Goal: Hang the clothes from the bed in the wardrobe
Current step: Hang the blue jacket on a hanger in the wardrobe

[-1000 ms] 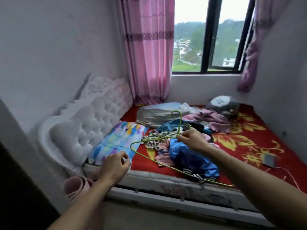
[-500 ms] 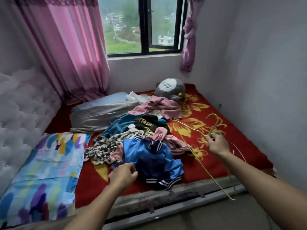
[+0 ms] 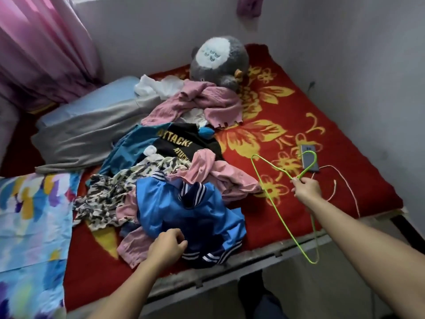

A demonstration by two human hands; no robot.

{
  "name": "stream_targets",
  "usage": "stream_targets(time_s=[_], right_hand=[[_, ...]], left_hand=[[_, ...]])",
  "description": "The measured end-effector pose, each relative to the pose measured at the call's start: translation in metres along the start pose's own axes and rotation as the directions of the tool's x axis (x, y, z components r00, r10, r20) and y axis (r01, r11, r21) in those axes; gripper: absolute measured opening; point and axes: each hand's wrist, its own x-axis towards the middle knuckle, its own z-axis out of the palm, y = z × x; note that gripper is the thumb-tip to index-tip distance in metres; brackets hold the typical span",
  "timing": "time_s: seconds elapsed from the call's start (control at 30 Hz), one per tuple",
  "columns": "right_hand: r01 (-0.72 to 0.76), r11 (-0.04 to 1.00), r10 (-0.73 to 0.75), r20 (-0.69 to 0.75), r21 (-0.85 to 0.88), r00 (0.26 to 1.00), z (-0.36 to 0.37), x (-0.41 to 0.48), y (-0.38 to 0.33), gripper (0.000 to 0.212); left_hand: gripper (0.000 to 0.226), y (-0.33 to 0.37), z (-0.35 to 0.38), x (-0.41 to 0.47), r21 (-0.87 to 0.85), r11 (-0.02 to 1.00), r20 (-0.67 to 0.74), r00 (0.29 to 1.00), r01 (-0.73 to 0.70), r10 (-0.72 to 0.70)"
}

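Clothes heaped on bed, right hand grips hanger

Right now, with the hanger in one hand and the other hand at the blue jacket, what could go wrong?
1. The green hanger, in the right hand grip, has its hook over the phone and near its cable; it may snag the cable and drag the phone.
2. The blue jacket at the left hand overlaps the pink garment near the bed edge; lifting it might pull clothes off.
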Motion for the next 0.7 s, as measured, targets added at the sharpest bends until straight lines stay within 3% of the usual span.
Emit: stream_targets(time_s=[0.17,0.3,0.33,0.4,0.47,0.57,0.63,0.7], right_hand=[[-0.2,0.973,0.185,0.134,0.113,0.974,0.08,0.103,0.003,0.033],[-0.18,0.982,0.187,0.186,-0.05,0.965,0.12,0.159,0.003,0.03],[-0.216,0.975,0.221,0.211,-0.048,0.952,0.129,0.171,0.007,0.031],[-0.233,0.951,0.276,0.218,-0.204,0.936,0.136,0.187,0.018,0.036],[-0.112,0.867,0.232,0.195,-0.486,0.953,0.135,0.193,0.034,0.041],[-0.058,0.792,0.207,0.178,-0.608,0.962,0.128,0.17,0.044,0.046],[0.076,0.775,0.082,0.219,-0.628,0.972,0.132,0.145,0.044,0.039],[0.245,0.77,-0.016,0.367,-0.588,0.93,0.146,0.117,0.039,0.032]], left_hand=[[0.017,0.029,0.022,0.084,0.007,0.989,0.072,0.986,0.149,-0.149],[0.063,0.057,0.034,0.144,-0.153,0.97,-0.271,0.936,0.191,-0.227],[0.073,0.059,0.034,0.16,-0.176,0.964,-0.32,0.914,0.199,-0.247],[0.084,0.059,0.034,0.188,-0.154,0.946,-0.283,0.905,0.285,-0.318],[0.068,0.052,0.038,0.209,-0.056,0.925,-0.198,0.904,0.375,-0.379],[0.019,0.042,0.034,0.228,-0.095,0.921,-0.193,0.9,0.379,-0.39],[0.02,0.043,0.021,0.236,-0.169,0.941,-0.25,0.911,0.293,-0.329],[0.024,0.052,-0.004,0.245,-0.248,0.951,-0.356,0.896,0.184,-0.266]])
